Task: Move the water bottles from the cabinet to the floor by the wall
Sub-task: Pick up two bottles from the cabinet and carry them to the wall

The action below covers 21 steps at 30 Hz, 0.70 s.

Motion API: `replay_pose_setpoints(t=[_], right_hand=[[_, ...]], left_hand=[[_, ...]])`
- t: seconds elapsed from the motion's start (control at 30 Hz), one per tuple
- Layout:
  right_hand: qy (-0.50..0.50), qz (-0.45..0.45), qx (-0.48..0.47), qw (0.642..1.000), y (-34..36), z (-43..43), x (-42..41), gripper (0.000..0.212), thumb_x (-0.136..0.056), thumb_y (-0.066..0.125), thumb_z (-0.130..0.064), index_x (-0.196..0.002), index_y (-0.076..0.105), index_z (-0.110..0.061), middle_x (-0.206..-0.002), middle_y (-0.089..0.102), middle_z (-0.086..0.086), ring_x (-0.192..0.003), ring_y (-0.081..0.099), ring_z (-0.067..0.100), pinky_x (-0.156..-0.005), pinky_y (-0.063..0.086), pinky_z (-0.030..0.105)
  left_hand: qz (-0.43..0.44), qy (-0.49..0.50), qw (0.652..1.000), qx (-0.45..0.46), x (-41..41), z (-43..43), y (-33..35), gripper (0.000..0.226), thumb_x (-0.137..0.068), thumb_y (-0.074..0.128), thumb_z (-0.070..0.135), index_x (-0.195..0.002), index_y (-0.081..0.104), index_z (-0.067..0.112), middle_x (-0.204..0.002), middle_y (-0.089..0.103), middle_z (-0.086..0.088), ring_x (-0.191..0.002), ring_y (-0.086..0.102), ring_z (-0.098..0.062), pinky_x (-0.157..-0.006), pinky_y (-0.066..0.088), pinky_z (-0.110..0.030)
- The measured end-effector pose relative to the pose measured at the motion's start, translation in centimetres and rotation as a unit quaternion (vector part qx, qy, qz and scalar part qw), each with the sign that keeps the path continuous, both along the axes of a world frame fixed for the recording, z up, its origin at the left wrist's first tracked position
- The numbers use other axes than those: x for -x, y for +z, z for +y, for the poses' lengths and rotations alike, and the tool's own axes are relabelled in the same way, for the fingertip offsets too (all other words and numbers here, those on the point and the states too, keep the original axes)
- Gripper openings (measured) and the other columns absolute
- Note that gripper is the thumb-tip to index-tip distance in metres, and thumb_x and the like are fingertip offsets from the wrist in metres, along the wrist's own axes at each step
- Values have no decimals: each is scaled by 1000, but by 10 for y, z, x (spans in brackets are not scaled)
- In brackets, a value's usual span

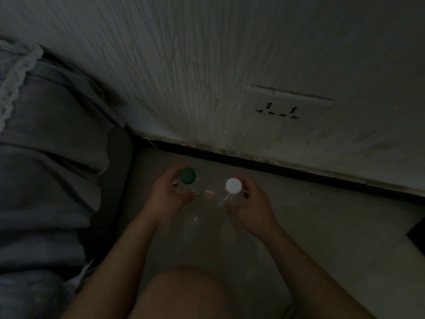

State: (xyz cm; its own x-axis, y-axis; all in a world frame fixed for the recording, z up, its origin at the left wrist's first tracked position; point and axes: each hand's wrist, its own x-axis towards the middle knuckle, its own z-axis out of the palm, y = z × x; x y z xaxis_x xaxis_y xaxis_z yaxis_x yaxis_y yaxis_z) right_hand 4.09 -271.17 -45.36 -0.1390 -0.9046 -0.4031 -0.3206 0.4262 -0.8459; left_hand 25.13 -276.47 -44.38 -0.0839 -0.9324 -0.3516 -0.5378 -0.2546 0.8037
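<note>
The room is dim. Two clear water bottles stand upright side by side above the floor near the wall, seen from above. My left hand grips the neck of the green-capped bottle. The white-capped bottle is held at its neck by my right hand. Their transparent bodies are barely visible below the caps. I cannot tell whether their bases touch the floor. The cabinet is out of view.
A textured white wall with a double socket rises ahead, edged by a dark skirting strip. Grey bedding fills the left side. My bare knee is at the bottom. A dark object sits at the right edge.
</note>
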Motion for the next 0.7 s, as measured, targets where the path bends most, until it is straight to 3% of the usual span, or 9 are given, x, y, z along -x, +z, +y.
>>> replay_pose_setpoints(t=[0.1, 0.23, 0.33, 0.43, 0.53, 0.63, 0.7], right_hand=[[1, 5, -7, 1000, -8, 2, -2, 65, -67, 86, -11, -120, 54, -30, -111, 58, -24, -98, 51, -23, -78, 40, -1], [4, 14, -8, 1000, -16, 4, -4, 66, -66, 86, -15, -124, 55, -25, -120, 61, -14, -106, 56, -8, -90, 44, 9], [9, 10, -6, 1000, -16, 4, -3, 62, -69, 85, -14, -122, 55, -25, -117, 60, -15, -104, 55, -13, -85, 42, 4], [22, 22, -7, 1000, -17, 6, -3, 66, -67, 83, -15, -125, 53, -27, -122, 60, -10, -109, 57, -2, -95, 46, 20], [33, 24, -7, 999, -14, 9, -3, 78, -62, 79, -26, -133, 47, -25, -133, 54, -5, -119, 54, 11, -104, 44, 36], [48, 23, -7, 999, -8, 8, -1, 85, -61, 77, -25, -139, 43, -22, -138, 49, -2, -124, 50, 13, -107, 41, 39], [58, 25, -3, 998, -3, 8, 1, 88, -63, 79, -22, -141, 40, -22, -141, 47, -2, -126, 48, 12, -109, 40, 37]], left_hand=[[-14, -15, 1000, 8, -1, 2, -6, 70, -64, 84, 0, -119, 54, 31, -111, 59, 14, -105, 57, -7, -74, 36, 6], [-28, -20, 999, 11, 1, 2, -11, 71, -65, 84, 0, -128, 58, 19, -114, 57, 13, -106, 56, -8, -73, 34, 7], [-24, -13, 1000, 9, 2, 1, -11, 73, -66, 85, 1, -131, 56, 15, -114, 55, 12, -106, 53, -5, -73, 32, 9], [-27, -16, 999, 14, 4, 1, -10, 75, -66, 86, 5, -132, 53, 19, -116, 55, 12, -108, 53, -6, -74, 31, 9], [-29, -19, 999, 14, 4, 1, -6, 74, -65, 87, 10, -126, 50, 33, -114, 56, 14, -106, 55, -4, -76, 36, 4], [-30, -13, 999, 19, 5, 1, -2, 77, -62, 90, 16, -126, 51, 34, -115, 58, 13, -105, 57, -6, -86, 44, -13], [-34, -6, 999, 26, 5, 1, 4, 80, -61, 90, 16, -131, 52, 26, -117, 58, 11, -105, 57, -5, -83, 41, -8]])
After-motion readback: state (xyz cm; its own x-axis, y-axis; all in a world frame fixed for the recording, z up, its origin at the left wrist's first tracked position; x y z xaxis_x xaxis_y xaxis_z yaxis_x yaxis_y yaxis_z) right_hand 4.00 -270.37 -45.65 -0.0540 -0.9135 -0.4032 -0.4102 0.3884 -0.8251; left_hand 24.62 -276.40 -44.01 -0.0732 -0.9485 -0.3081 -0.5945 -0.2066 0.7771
